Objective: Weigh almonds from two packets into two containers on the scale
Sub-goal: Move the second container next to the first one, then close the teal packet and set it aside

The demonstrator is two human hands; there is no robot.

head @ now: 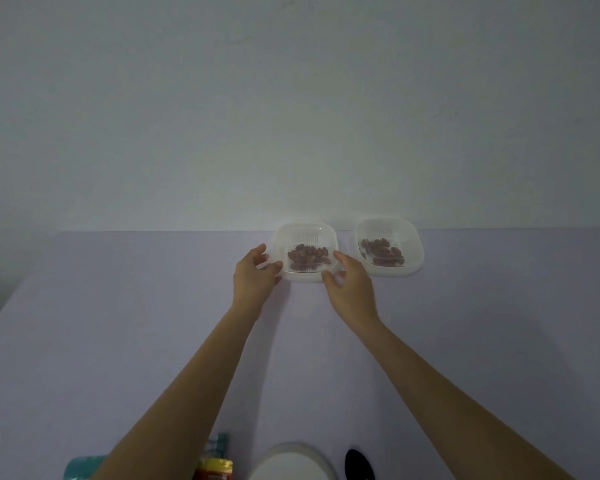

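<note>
Two white square containers stand at the far edge of the lilac table, against the wall. The left container (305, 233) holds several brown almonds (307, 257); the right container (409, 258) holds several almonds too. My left hand (255, 275) is at the left container's left side, fingers spread and touching its rim. My right hand (352, 285) is at its right front corner, fingers spread against the rim. The round white scale (293, 462) lies at the bottom edge, with nothing on it. A red and yellow packet (215, 467) sits left of the scale.
A teal packet or object (82, 467) shows at the bottom left, partly hidden by my left arm. A black oval object (359, 464) lies right of the scale. The table (118, 306) ends at the left in a slanted edge.
</note>
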